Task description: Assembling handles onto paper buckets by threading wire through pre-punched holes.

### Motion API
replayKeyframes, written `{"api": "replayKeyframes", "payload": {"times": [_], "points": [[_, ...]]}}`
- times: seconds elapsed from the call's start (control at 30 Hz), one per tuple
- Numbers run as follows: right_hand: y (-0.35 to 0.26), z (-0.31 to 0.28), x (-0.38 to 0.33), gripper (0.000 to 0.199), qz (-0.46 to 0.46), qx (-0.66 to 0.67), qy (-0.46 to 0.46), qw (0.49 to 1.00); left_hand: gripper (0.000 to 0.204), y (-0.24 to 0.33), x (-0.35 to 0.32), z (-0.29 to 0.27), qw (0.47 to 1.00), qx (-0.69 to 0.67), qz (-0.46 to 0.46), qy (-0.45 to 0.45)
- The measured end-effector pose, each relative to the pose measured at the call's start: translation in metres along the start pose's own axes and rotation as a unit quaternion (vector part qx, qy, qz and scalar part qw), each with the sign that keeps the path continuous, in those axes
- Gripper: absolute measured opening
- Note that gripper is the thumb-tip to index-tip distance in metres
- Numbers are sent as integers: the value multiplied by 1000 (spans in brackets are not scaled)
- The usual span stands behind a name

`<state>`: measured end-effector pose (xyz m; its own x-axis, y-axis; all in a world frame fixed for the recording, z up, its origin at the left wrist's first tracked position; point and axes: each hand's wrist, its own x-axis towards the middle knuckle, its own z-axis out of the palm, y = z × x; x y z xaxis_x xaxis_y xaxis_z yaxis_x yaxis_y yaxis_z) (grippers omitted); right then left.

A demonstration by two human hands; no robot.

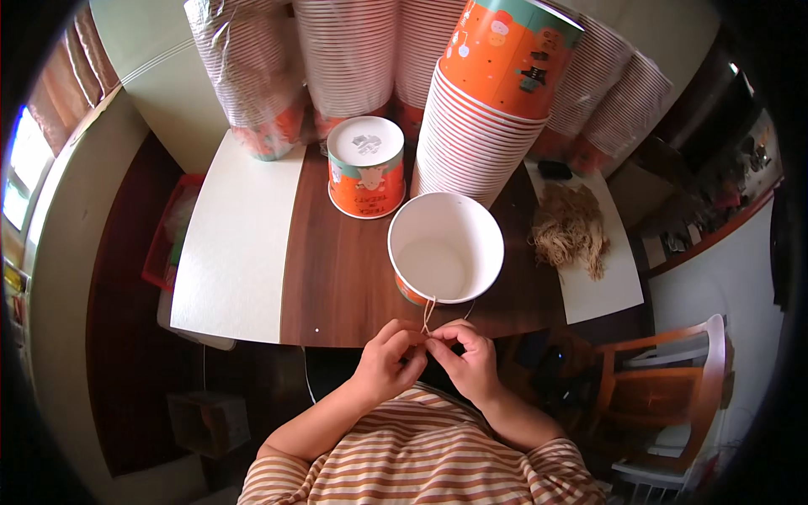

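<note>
Near the table's front edge stands an open paper bucket (446,248), white inside with an orange printed outside. A thin tan string (428,315) runs over its near rim down to my fingers. My left hand (392,358) and my right hand (465,353) meet just in front of the bucket, each with thumb and finger pinched on the string. A loose end of string shows beside the right fingers. Any knot between the fingertips is too small to make out.
Behind the bucket rises a tall stack of buckets (480,135). One upside-down bucket (367,168) stands left of it. Plastic-wrapped stacks (349,67) line the back. A bundle of tan strings (570,227) lies at right beside a small black object (554,170). A wooden chair (661,391) stands lower right.
</note>
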<state>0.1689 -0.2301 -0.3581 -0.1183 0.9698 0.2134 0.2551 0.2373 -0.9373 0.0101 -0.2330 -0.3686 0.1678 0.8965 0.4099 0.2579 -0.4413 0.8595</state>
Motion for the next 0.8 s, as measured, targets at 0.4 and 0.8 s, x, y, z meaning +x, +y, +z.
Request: {"api": "replayKeyframes", "payload": {"times": [0.4,0.8], "points": [[2,-7,3,10,-70,-29,-56,996,31,-12,-10,0,998,-39,-54,14],[-9,-17,15,13,-123,-118,-92,981,29,-19,15,5,986,142,82,17]]}}
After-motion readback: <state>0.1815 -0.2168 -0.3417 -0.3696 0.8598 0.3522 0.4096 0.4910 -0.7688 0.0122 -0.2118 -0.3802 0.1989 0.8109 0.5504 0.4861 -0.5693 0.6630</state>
